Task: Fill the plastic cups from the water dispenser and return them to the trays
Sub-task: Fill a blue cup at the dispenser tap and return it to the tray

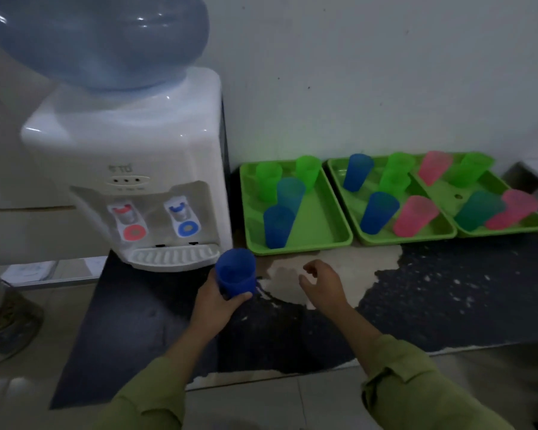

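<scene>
Left hand (213, 301) grips blue cup (236, 272), upright, just near-right of dispenser (121, 169) drip grille. Blue tap (180, 212) lies far-left of cup. Right hand (322, 285) loosely curled, empty. 3 trays (302, 243) right.

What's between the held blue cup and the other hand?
Nothing stands there: the head view shows only bare countertop, a pale worn patch, between the blue cup in the left hand and the empty right hand.
</scene>
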Action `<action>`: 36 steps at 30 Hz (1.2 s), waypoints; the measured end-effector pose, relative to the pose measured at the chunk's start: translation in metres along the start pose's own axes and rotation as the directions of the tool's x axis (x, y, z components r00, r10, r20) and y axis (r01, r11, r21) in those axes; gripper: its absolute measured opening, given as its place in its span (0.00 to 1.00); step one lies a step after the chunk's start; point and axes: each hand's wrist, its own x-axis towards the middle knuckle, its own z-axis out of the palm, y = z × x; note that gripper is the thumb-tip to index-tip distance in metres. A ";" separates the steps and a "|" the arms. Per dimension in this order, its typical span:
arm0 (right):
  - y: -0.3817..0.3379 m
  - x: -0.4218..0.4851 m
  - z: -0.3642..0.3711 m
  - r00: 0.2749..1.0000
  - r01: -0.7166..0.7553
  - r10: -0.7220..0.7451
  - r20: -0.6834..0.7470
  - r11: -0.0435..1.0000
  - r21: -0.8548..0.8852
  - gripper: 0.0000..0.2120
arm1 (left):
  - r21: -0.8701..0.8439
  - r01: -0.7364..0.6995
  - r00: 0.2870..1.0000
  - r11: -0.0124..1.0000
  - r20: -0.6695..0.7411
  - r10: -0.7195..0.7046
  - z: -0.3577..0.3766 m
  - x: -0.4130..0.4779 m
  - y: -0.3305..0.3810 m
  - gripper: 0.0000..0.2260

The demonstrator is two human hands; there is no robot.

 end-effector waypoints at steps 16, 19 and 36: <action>0.084 0.054 -0.080 0.935 0.312 -0.183 0.303 0.830 -0.462 0.35 | -0.097 -0.073 0.997 0.993 0.028 0.076 0.164 0.066 0.103 0.30; 0.092 0.059 -0.076 0.924 0.340 -0.206 0.322 0.829 -0.445 0.35 | -0.052 -0.030 0.999 0.998 -0.042 0.028 0.183 0.089 0.115 0.29; 0.116 0.066 -0.064 0.916 0.395 -0.331 0.226 0.842 -0.367 0.36 | 0.058 0.147 0.983 0.988 -0.116 -0.139 0.223 0.131 0.105 0.26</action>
